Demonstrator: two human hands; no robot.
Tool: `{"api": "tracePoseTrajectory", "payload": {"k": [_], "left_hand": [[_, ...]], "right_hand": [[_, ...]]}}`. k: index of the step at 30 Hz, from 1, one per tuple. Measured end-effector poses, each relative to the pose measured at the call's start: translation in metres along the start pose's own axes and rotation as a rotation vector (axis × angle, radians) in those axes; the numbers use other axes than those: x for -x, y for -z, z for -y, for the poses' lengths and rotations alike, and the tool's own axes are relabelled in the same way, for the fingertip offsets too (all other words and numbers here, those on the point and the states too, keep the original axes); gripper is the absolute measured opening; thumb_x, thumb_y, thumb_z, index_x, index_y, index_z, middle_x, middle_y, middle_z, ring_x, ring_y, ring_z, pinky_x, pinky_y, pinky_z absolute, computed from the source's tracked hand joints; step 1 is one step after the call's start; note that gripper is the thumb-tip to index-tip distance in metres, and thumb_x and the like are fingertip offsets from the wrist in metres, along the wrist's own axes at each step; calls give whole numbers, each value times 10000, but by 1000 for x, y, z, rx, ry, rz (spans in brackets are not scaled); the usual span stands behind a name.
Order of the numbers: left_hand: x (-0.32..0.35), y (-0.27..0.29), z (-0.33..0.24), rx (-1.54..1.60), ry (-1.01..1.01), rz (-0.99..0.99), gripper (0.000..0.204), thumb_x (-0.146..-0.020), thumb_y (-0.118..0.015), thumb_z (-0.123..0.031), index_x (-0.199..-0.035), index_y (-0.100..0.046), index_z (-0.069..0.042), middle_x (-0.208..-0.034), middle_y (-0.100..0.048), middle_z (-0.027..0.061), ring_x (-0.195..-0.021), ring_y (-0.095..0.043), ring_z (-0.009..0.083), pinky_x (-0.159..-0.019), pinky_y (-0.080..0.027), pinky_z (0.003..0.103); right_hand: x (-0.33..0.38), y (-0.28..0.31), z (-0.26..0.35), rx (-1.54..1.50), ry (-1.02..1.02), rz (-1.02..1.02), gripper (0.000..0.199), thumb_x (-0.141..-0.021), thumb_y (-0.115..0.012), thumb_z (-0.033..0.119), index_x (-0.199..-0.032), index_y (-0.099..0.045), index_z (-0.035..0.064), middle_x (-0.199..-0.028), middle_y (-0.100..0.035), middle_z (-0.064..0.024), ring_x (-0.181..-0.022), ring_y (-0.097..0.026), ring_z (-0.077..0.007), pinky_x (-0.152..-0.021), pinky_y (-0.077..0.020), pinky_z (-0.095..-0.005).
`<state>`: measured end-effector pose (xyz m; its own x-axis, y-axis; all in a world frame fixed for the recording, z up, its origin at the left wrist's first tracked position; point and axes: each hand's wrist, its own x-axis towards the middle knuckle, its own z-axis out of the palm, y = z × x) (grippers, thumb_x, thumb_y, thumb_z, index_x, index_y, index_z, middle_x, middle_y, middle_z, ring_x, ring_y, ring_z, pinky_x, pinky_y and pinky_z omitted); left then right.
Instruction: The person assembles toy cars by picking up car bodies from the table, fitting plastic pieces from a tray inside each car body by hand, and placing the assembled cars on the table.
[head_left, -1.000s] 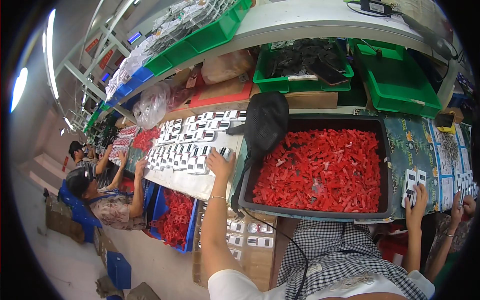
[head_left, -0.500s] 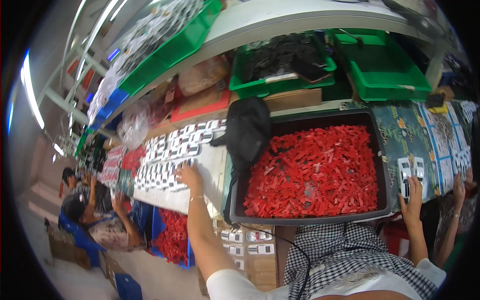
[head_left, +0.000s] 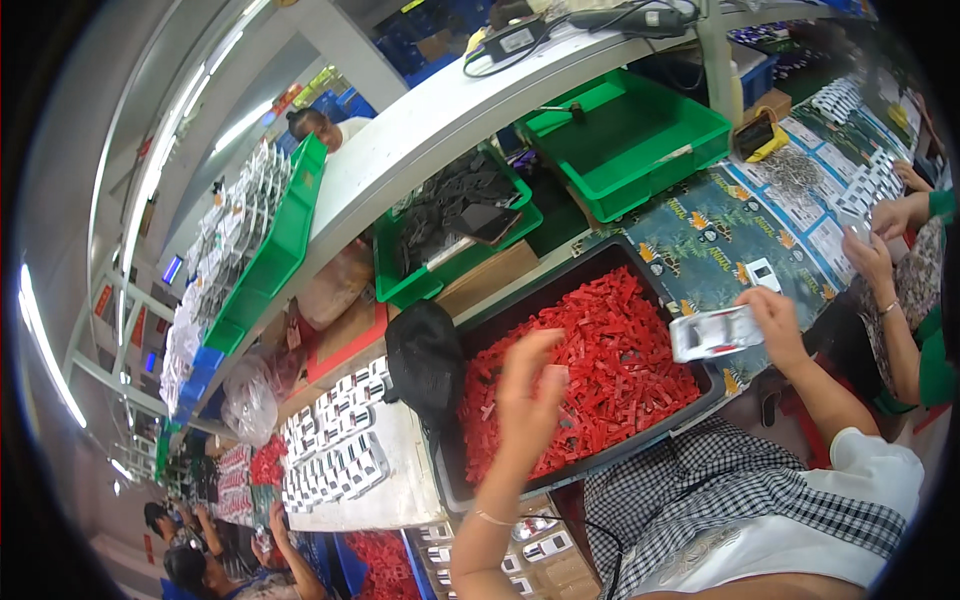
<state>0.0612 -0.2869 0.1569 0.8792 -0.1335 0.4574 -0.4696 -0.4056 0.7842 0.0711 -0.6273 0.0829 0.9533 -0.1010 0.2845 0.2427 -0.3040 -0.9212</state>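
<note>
Apparently handover: right hand [head_left: 780, 328] gripped white car [head_left: 710, 334] over bin [head_left: 712, 382]'s right edge; open left hand [head_left: 530, 398] seemingly needed grip next.

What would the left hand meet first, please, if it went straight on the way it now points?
The left hand would probably meet the far wall of the dark grey rectangular plastic bin first; the hand's height is unclear, so it might pass over to the green plastic tray beyond.

White car [head_left: 712, 335] in right grip [head_left: 776, 322]
</note>
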Motion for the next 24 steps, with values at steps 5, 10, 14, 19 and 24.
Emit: {"api": "tracePoseTrajectory", "payload": {"k": [5,10,14,19,24], "left_hand": [[-10,-59,-1,183,-83,666,559,-834,-625,-109,-1316,-345,-57,-1171,-539,162,-1104,-507,279,-958,-390,365],[-14,-53,64,350,314,673,488,-915,-525,-87,-1368,-344,-75,-924,-623,39,-728,-552,65,-603,-468,221],[-37,-36,101,397,471,142,332,-913,-555,-124,-1220,-533,-1,-1058,-627,66,-901,-594,120,-792,-479,264],[-46,1,152,726,567,-215,225,-946,-504,-235,-1063,-588,-62,-908,-632,46,-690,-601,130,-559,-517,288],[-51,-1,160,911,604,-238,319,-971,-430,-293,-1106,-538,-25,-934,-646,126,-793,-652,257,-641,-539,365]], "right_hand": [[-3,-63,37,140,427,302,123,-846,-559,107,-909,-631,29,-719,-624,-134,-600,-610,-213,-567,-465,-328],[-26,-91,40,102,279,410,192,-871,-593,196,-936,-589,15,-760,-630,-125,-686,-624,-268,-649,-486,-355],[-68,-130,2,605,659,405,226,-809,-613,182,-971,-578,28,-932,-600,-130,-877,-574,-302,-766,-480,-381],[-87,-172,-6,926,859,529,97,-647,-613,71,-733,-621,26,-804,-625,-132,-787,-611,-295,-605,-516,-396],[-89,-165,0,936,769,623,169,-654,-661,113,-780,-598,21,-844,-615,-123,-838,-597,-293,-644,-511,-385]]}}
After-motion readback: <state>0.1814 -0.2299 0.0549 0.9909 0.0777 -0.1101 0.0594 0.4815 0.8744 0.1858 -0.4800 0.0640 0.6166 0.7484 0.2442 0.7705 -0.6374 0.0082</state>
